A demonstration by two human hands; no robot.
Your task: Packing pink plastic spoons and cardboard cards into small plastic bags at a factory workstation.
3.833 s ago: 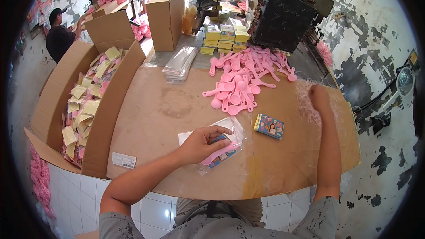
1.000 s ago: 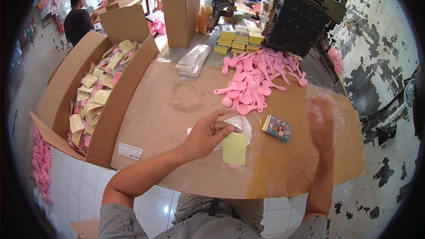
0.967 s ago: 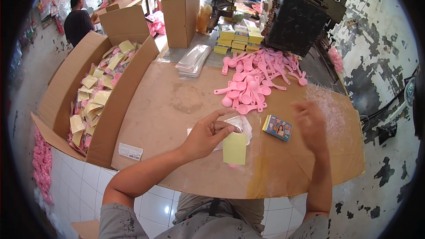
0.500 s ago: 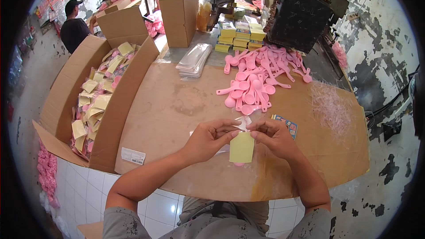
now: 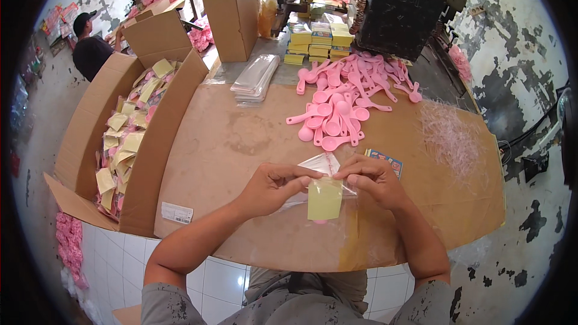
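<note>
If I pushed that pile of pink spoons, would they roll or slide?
The pink spoons would likely slide and scatter: they look like light plastic, lying loose and tangled on the smooth brown tabletop. Their flat handles probably stop any rolling.

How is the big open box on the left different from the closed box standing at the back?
The open cardboard box lies low beside the table with its flaps spread; the closed cardboard box stands upright on the table, shut. The open one is full of yellow-and-pink packets; the closed one hides whatever is inside. The open one looks bigger. Both are plain brown cardboard.
</note>
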